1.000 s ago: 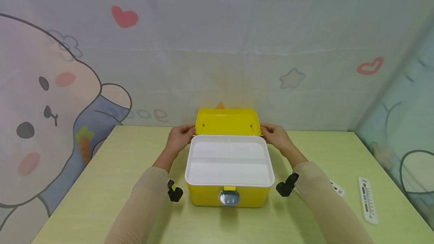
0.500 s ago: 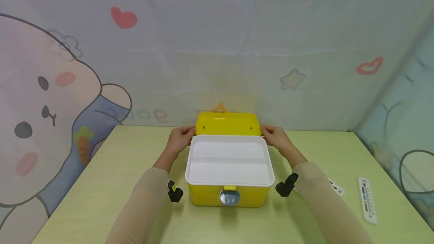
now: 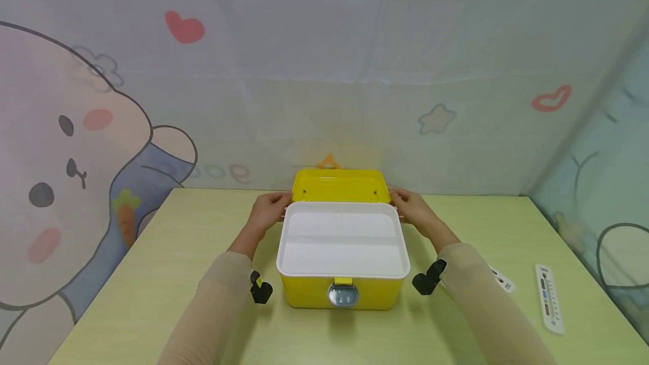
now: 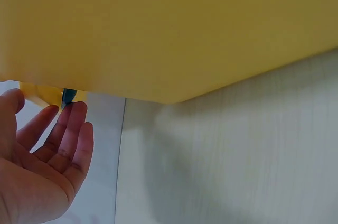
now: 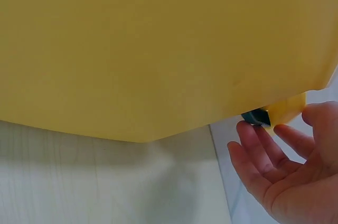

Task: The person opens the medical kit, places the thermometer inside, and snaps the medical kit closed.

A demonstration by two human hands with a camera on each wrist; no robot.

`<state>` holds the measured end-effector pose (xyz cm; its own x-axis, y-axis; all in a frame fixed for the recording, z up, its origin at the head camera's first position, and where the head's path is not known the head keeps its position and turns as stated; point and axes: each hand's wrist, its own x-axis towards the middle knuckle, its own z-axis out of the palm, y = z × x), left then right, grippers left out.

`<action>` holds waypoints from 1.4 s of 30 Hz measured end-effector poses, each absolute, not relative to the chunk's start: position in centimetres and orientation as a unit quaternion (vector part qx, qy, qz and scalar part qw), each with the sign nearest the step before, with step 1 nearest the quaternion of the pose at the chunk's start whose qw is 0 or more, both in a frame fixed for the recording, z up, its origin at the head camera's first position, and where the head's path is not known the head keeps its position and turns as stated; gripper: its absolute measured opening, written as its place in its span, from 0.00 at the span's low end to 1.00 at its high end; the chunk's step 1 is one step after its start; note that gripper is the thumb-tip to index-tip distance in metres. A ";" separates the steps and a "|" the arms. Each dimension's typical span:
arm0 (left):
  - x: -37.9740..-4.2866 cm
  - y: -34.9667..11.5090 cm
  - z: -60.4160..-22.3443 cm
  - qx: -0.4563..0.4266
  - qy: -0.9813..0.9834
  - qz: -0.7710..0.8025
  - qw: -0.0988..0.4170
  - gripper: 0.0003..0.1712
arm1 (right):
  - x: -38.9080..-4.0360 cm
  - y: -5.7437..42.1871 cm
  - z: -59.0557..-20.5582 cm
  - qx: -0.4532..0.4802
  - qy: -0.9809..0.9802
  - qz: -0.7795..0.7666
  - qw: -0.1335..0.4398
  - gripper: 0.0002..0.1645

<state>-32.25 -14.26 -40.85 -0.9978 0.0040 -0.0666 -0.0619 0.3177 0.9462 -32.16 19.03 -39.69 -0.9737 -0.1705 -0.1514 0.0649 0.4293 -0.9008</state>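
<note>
A yellow storage box (image 3: 343, 295) stands open on the table, with a white divided tray (image 3: 342, 249) across its top. Its yellow lid (image 3: 338, 186) leans back behind the tray. My left hand (image 3: 269, 210) holds the lid's left edge between thumb and fingers. At the opposite edge, my right hand (image 3: 412, 207) grips the lid in the same way. In the right wrist view, a dark teal piece (image 5: 256, 118) shows by the fingertips, beneath the box's large yellow side. The left wrist view also has the lid (image 4: 39, 94) at the fingertips. A grey oval clasp (image 3: 343, 295) is on the box front.
A white strip with printed scale marks (image 3: 550, 299) lies on the table (image 3: 167, 275) at the right. Another white piece (image 3: 502, 279) is partly hidden by the right sleeve. Close behind the lid hangs a cartoon-printed curtain (image 3: 355, 72).
The lid has tilted farther back, so its top edge sits lower. Both hands stay at its sides and have dropped slightly. The box has kept its place.
</note>
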 end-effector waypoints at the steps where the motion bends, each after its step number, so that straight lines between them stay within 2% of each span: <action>1: -32.3 -14.3 -40.9 -0.020 0.812 0.582 0.032 0.27 | -32.2 19.1 -39.8 -0.034 0.837 -0.534 0.113 0.32; 15: -32.3 -14.5 -41.9 -0.003 0.809 0.584 0.064 0.32 | -32.2 19.4 -41.2 -0.095 0.803 -0.569 0.150 0.38; 17: -32.2 -14.4 -42.0 0.001 0.806 0.588 0.069 0.32 | -32.1 19.4 -41.3 -0.105 0.802 -0.568 0.155 0.42; 27: -32.0 -14.6 -42.1 0.015 0.807 0.585 0.083 0.33 | -32.2 19.3 -41.6 -0.101 0.801 -0.567 0.167 0.45; 34: -32.3 -14.8 -42.2 0.014 0.813 0.578 0.070 0.32 | -32.5 19.8 -41.9 -0.109 0.821 -0.540 0.147 0.41; 42: -31.9 -15.8 -41.7 0.040 0.831 0.553 0.032 0.33 | -31.5 20.7 -41.0 -0.129 0.850 -0.503 0.083 0.34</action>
<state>-31.93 -15.78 -41.71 -0.9948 0.1016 -0.0094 0.0305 0.3842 0.9227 -31.55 20.65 -41.00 -0.9532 -0.3021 -0.0114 -0.1352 0.4600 -0.8776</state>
